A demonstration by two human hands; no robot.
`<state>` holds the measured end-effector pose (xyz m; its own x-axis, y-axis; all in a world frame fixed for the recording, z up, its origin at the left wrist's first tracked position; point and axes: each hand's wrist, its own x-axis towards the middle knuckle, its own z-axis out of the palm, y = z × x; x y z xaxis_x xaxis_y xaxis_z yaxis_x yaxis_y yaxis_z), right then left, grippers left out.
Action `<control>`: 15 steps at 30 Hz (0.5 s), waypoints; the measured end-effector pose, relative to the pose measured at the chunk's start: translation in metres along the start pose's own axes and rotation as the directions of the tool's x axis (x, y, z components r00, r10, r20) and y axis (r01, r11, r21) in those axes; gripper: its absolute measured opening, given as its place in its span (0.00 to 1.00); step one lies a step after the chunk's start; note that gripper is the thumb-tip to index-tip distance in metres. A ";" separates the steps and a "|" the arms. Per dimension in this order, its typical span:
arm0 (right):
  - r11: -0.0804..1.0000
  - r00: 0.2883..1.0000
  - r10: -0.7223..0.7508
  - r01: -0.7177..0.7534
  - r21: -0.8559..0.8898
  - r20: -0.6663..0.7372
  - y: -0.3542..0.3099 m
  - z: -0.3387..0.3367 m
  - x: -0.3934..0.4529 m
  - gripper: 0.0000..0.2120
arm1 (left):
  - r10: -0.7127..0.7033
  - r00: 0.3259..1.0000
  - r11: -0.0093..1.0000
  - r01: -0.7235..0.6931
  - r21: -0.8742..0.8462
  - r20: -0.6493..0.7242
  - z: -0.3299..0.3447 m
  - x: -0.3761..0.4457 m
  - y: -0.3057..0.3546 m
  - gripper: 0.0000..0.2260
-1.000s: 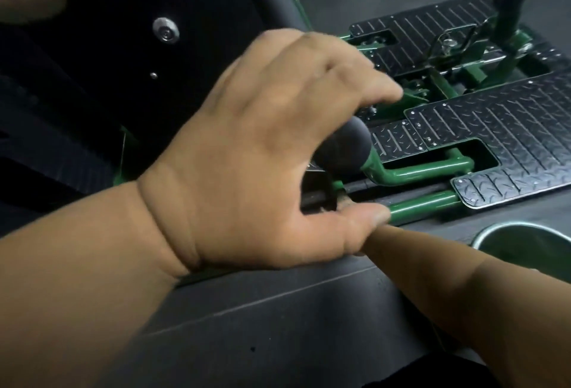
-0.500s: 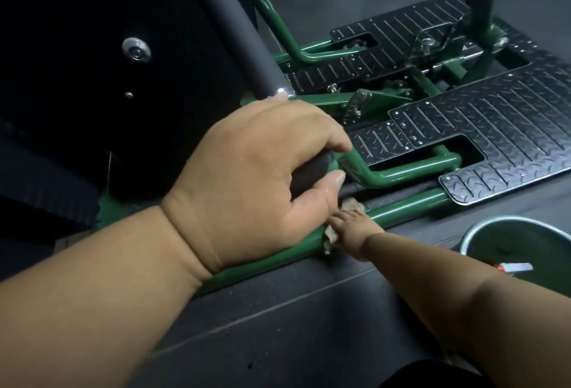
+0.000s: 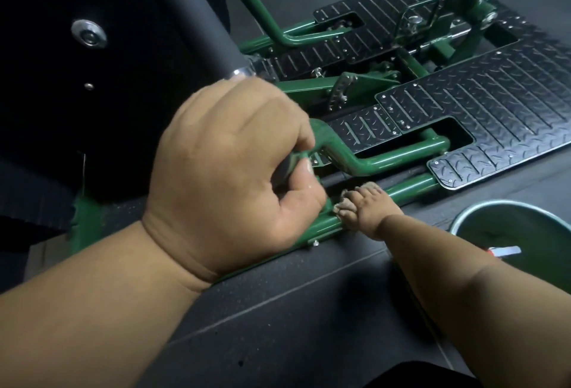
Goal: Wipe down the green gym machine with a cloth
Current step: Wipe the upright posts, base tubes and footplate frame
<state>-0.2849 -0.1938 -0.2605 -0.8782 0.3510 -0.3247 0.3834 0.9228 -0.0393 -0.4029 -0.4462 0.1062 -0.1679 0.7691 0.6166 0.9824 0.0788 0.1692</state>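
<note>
Green frame tube (image 3: 411,186) lies low by the floor; the right hand (image 3: 367,208) pinches a grimy cloth (image 3: 347,202) against it, while the left hand (image 3: 234,171) clenches a handle. Long, firm strokes would suit.

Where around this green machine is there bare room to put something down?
The dark floor in front of the low green rail, between the two forearms, is bare. The tread plate at right is bare too. It is crowded where the left hand grips a handle and the right hand presses a cloth on the rail; a bucket stands at right.
</note>
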 end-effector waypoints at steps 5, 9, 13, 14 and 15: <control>0.993 0.991 0.116 -0.116 -0.012 0.067 -0.005 0.021 -0.003 0.40 | 0.061 0.997 0.998 -0.061 0.012 -0.037 0.003 0.001 -0.007 0.03; 0.987 0.985 0.159 -0.160 0.028 0.061 0.019 0.008 -0.006 0.40 | 0.070 0.996 0.998 -0.069 0.010 -0.053 0.004 0.001 -0.008 0.04; 0.899 0.900 0.410 -0.426 0.102 0.146 0.046 0.001 -0.002 0.37 | 0.063 0.995 0.998 -0.062 0.023 -0.075 0.007 0.000 -0.007 0.04; 0.896 0.897 0.415 -0.432 0.102 0.151 0.043 0.000 0.000 0.38 | 0.063 0.995 0.998 -0.061 0.025 -0.076 0.007 0.000 -0.007 0.05; 0.915 0.915 0.377 -0.392 0.095 0.145 0.037 0.002 0.002 0.39 | 0.061 0.995 0.998 -0.059 0.025 -0.076 0.008 0.000 -0.007 0.05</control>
<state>-0.2719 -0.1592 -0.2640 -0.6176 0.6455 -0.4493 0.7220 0.6919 0.0015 -0.4095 -0.4419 0.0991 -0.1132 0.7218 0.6827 0.9924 0.0489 0.1129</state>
